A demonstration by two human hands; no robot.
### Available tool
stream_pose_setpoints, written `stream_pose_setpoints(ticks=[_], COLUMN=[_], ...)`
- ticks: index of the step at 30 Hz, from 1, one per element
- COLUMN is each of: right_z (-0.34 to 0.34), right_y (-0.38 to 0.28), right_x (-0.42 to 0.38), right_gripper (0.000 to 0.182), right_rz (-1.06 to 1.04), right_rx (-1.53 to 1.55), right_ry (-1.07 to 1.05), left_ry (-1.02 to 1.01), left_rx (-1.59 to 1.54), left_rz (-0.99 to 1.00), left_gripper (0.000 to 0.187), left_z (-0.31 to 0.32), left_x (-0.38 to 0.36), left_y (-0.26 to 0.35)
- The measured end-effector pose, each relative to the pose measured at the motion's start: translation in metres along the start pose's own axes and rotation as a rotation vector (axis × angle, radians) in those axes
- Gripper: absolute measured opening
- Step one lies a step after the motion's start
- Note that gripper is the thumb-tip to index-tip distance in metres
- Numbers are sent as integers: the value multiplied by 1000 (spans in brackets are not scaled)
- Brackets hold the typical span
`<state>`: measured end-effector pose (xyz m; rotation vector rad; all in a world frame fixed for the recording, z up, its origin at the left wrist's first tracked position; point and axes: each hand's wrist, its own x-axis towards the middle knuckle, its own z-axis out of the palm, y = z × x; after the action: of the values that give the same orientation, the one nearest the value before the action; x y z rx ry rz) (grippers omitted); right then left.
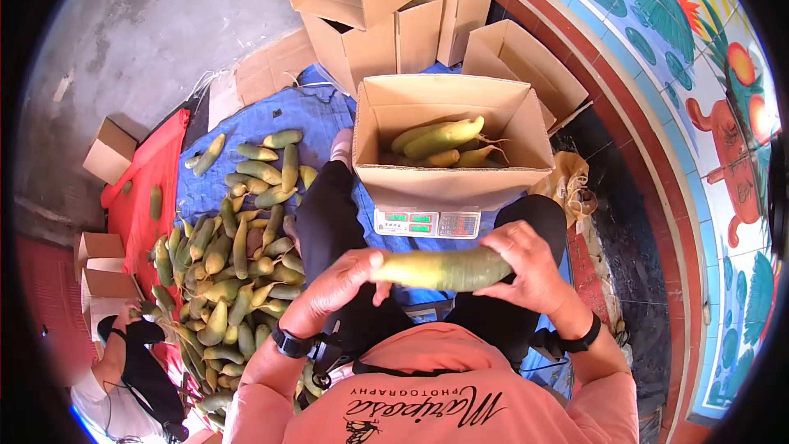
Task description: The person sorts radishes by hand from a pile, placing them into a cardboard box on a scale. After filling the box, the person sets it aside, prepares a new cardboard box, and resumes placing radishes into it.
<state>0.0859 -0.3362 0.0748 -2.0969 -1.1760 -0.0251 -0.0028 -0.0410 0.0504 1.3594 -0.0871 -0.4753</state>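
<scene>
A thick green radish [448, 270], pale yellow-green toward its left end, lies level in front of my chest. My left hand [337, 284] is closed around the pale end. At the greener end, my right hand [526, 267] grips it with thumb and fingers. Just beyond the radish is a digital scale [426, 224] with lit red and green displays. An open cardboard box [452, 185] rests on the scale. Several radishes [444, 138] lie inside that box, some with thin root tails showing.
A large heap of radishes [215, 321] covers the blue tarp [308, 115] at left. Cardboard boxes [357, 49] are stacked at the back, near a painted tile wall [657, 115]. A brown bag [573, 189] lies right of the scale. Another person [123, 370] sits at lower left.
</scene>
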Motion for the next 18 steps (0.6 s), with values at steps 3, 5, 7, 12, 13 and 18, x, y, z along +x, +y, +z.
stream_pose_setpoints(ticks=[3,5,7,12,13,18], right_z=[-18,-30,-39,-39,-33,5], right_y=[4,20,41,85,96,140], right_x=[16,33,47,93,103,117], right_gripper=[66,65,61,51,51,53], right_rz=[180,185,265,408,490,378], right_rx=[-188,-188,-301,-472,-456,-419], right_ry=[78,265,327,41,-94,-183], left_ry=[303,361,499,525,514,491], left_rx=[16,14,41,-90,-105,-157], left_rz=[87,95,137,237,242,242], left_gripper=[58,54,48,37,35,33], left_z=[-12,-26,-32,-36,-38,-41], left_x=[-1,-3,-6,-4,-3,-4], left_y=[-7,-25,-43,-60,-61,-64])
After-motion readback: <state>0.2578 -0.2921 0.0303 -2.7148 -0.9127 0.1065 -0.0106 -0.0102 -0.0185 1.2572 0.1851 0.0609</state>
